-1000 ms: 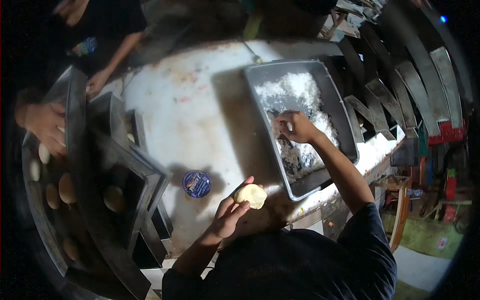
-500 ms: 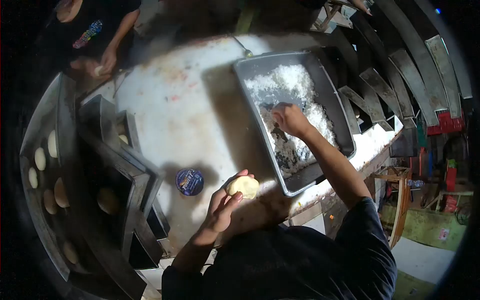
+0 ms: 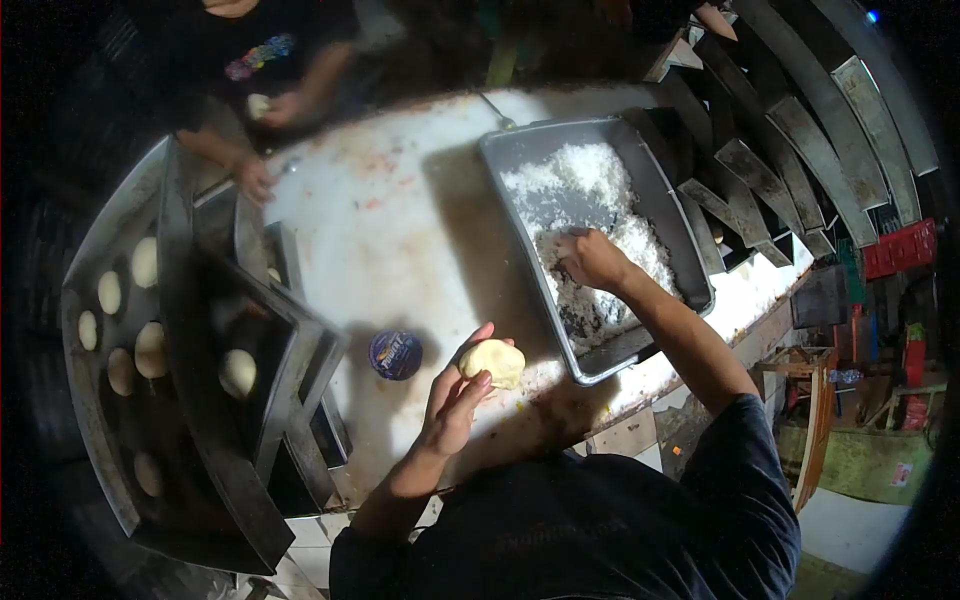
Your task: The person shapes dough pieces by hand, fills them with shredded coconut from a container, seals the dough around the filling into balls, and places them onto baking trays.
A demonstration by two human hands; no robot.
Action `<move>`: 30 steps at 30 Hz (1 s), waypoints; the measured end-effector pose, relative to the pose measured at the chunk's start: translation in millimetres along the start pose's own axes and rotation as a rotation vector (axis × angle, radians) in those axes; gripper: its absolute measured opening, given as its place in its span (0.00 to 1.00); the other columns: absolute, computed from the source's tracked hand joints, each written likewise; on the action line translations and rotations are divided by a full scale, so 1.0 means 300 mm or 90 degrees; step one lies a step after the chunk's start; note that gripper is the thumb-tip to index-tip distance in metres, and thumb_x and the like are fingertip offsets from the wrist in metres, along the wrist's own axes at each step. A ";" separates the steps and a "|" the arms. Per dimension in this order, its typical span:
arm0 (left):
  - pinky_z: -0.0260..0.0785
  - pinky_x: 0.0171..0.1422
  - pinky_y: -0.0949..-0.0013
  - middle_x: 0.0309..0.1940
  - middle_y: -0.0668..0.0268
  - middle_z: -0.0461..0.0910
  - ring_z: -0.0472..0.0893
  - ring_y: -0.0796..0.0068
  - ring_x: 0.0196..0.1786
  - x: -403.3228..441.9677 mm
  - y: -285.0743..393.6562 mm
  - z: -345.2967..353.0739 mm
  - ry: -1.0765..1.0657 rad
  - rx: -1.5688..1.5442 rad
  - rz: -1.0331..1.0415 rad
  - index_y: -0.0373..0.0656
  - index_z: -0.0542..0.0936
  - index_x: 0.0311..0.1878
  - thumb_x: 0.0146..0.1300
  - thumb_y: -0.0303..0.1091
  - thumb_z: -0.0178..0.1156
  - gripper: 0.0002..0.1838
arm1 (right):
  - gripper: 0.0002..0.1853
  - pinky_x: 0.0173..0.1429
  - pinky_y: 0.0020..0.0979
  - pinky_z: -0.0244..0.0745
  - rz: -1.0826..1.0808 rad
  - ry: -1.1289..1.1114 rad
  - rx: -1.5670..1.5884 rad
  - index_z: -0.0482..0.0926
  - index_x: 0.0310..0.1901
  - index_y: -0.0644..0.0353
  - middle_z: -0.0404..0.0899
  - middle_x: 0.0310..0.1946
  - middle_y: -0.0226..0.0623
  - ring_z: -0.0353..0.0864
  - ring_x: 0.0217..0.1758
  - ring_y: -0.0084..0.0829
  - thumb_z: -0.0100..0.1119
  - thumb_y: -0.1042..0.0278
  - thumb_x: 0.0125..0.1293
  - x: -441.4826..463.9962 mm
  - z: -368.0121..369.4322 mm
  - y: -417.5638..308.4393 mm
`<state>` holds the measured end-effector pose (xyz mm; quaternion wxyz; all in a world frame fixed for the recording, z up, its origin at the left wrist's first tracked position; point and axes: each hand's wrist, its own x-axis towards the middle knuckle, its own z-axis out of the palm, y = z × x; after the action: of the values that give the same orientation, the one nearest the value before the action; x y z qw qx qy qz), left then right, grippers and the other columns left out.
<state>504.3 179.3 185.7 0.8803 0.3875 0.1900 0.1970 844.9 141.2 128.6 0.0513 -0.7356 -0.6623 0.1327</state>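
A flattened round of pale dough [image 3: 492, 364] rests in my left hand [image 3: 455, 405], with the thumb pressed on its near side. My right hand [image 3: 597, 262] reaches into a grey rectangular tub [image 3: 530, 145], down at the white flaky filling [image 3: 585, 175] spread over its bottom. The fingers of that hand are bunched and point down; whatever they hold is hidden. On the table to the left of the dough is a round purple-blue tub with lettering [image 3: 396, 354].
Metal trays [image 3: 185, 350] with several dough balls [image 3: 145, 262] stand at the left. Another person [image 3: 265, 60] is behind them, holding a small pale piece [image 3: 258, 106]. More metal trays [image 3: 765, 170] lean at the right, beyond the grey tub. The table [image 3: 360, 240] has brown stains.
My right hand has shifted slightly within the grey tub; my left hand still holds the dough. The other person's hands have moved from the trays to above the table's far left corner.
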 end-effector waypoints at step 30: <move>0.67 0.69 0.63 0.59 0.59 0.76 0.74 0.67 0.63 0.156 -0.100 0.191 0.048 -0.172 0.010 0.36 0.71 0.62 0.75 0.40 0.48 0.20 | 0.13 0.52 0.32 0.81 0.061 0.240 0.548 0.82 0.51 0.65 0.83 0.44 0.42 0.85 0.43 0.33 0.55 0.80 0.66 -0.367 -0.300 -0.414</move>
<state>578.0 148.9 190.5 0.9153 0.2589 0.1917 0.2419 739.5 56.2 260.3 0.4647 -0.6885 -0.4916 0.2616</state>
